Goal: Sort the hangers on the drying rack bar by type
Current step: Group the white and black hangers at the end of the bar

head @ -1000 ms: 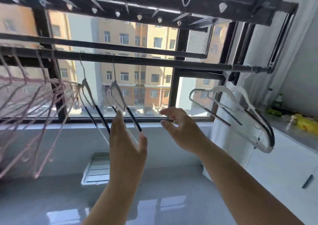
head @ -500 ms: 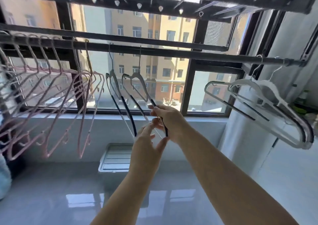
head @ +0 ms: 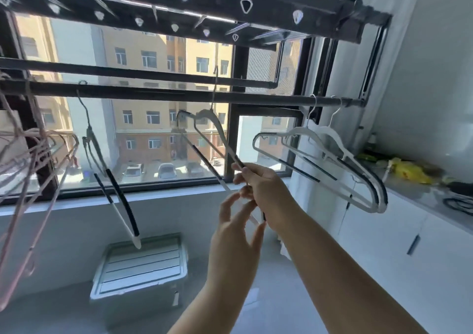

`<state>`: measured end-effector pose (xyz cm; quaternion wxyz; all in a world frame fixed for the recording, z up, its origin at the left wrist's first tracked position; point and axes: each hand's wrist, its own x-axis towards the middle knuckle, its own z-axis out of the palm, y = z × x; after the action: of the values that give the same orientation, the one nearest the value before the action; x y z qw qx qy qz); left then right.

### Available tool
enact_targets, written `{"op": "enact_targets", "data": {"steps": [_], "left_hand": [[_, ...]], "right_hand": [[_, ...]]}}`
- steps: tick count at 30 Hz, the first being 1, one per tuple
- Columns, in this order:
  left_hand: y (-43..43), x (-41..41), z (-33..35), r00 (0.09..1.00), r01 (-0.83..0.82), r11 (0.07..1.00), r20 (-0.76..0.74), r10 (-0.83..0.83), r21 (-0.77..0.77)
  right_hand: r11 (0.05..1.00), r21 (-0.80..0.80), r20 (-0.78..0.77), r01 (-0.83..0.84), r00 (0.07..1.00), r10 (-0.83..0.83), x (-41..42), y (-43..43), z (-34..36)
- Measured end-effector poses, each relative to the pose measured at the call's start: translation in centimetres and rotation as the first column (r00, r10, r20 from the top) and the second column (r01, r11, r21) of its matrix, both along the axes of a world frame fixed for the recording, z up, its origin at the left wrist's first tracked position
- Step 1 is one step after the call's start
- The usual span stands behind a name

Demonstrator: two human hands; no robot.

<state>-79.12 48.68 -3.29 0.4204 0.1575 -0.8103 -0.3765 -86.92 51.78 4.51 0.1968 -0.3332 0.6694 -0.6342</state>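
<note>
A dark drying rack bar (head: 153, 94) runs across the window. Several pink wire hangers (head: 30, 159) hang at its left end. One white hanger with black grips (head: 112, 180) hangs left of centre. My right hand (head: 258, 188) grips the lower arm of another white hanger (head: 204, 139), whose hook rises above the bar, lifted off it. My left hand (head: 235, 231) is just below, fingers relaxed, touching that hanger's lower end. Two white hangers (head: 332, 165) hang at the bar's right end.
A second bar (head: 128, 71) runs behind and above the first, under an overhead rack frame (head: 230, 3). A lidded plastic box (head: 143, 264) sits on the floor below. A white counter (head: 422, 198) with clutter stands on the right.
My right hand has carried the gripped white hanger rightwards and up, its hook now above the bar. The other white hanger stays behind at left. My left hand remains beneath.
</note>
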Motion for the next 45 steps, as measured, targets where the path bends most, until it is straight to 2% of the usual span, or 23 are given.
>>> {"op": "enact_targets", "data": {"steps": [4, 8, 12, 16, 32, 37, 45], "left_hand": [[2.9, -2.1, 0.2, 0.992, 0.124, 0.990, 0.040, -0.121, -0.073], [4.9, -4.6, 0.8, 0.965, 0.239, 0.968, 0.127, -0.228, -0.081], [6.6, -6.1, 0.8, 0.934, 0.320, 0.944, 0.192, -0.301, -0.078], [7.2, -6.9, 1.0, 0.926, 0.347, 0.934, 0.189, -0.328, -0.083], [7.1, -9.0, -0.7, 0.907, 0.319, 0.945, 0.312, -0.283, -0.070], [7.4, -7.8, -1.3, 0.933, 0.271, 0.958, 0.272, -0.238, -0.091], [6.1, -4.6, -1.0, 0.987, 0.053, 0.994, 0.159, -0.038, -0.094]], "right_hand": [[0.991, -0.009, -0.112, 0.134, 0.985, -0.134, -2.2, 4.0, 0.0], [0.968, 0.000, -0.205, 0.252, 0.947, -0.247, -4.9, 6.8, 1.1], [0.967, 0.027, -0.154, 0.253, 0.957, -0.246, -7.4, 8.3, 1.8], [0.967, 0.082, -0.144, 0.241, 0.963, -0.228, -9.0, 9.0, 1.7], [0.966, 0.160, -0.140, 0.201, 0.974, -0.180, -11.4, 8.2, -1.2], [0.952, 0.182, -0.262, 0.246, 0.945, -0.194, -11.5, 9.2, -1.6], [0.951, 0.118, -0.414, 0.286, 0.885, -0.215, -11.8, 11.6, -2.6]]}}
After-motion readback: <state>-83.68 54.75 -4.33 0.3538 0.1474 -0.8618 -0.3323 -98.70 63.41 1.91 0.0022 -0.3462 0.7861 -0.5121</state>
